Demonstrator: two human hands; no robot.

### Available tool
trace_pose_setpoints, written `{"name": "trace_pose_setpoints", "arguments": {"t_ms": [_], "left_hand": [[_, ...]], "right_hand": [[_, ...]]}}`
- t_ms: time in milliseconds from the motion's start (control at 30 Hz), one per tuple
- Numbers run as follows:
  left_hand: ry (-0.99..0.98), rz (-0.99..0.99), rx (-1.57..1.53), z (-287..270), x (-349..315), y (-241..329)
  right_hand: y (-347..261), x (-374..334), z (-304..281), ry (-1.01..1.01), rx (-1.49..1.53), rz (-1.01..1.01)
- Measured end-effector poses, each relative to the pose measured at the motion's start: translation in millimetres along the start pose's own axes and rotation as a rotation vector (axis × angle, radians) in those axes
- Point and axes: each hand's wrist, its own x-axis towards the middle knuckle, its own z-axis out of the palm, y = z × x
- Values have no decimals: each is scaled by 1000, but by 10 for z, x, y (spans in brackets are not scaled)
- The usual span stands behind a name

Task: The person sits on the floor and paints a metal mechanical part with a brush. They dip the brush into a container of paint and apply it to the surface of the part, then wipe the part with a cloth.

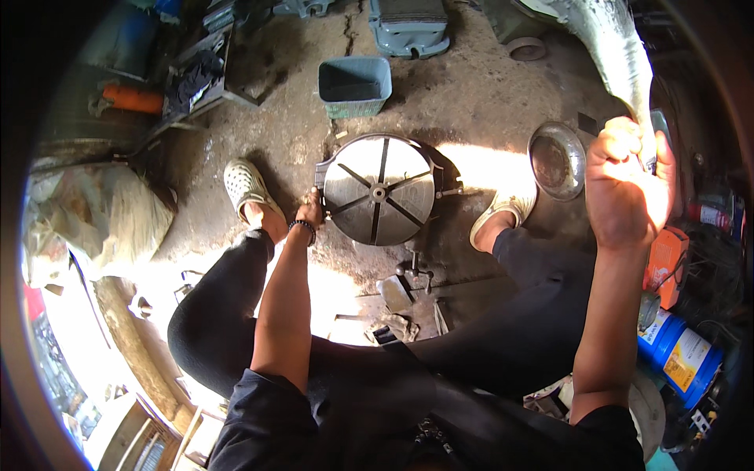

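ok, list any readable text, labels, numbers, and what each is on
Blue bucket: white and yellow printed labels; wording and brand not copied here.
Round slotted metal plate: faint marks on its face, too blurred to read.
Orange item at right: dark markings, too small to read.
Red and white container: print too small to read.

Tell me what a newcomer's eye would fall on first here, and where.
First, the round metal plate with six radial slots, centred between two pale clogs, the left hand at its left edge. Next, the sunlit right hand, raised at far right, below a pale, shiny shape too glaring to identify. Beyond the plate sits a greenish rectangular bin.
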Motion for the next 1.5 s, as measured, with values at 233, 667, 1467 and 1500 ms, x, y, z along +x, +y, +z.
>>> {"name": "trace_pose_setpoints", "arguments": {"t_ms": [233,667,1467,1500], "left_hand": [[-111,-146,-215,-5,-185,106],[-59,166,535,-223,503,-115],[-12,359,1122,-300,841,-340],[-13,346,1133,-298,903,-409]], "right_hand": [[-221,-150,-117,193,-62,-87],[-811,54,-19,-62,44,-182],[-1561,-470,-395,-1,-20,-213],[-1570,-507,-422,-5,-17,-228]]}}
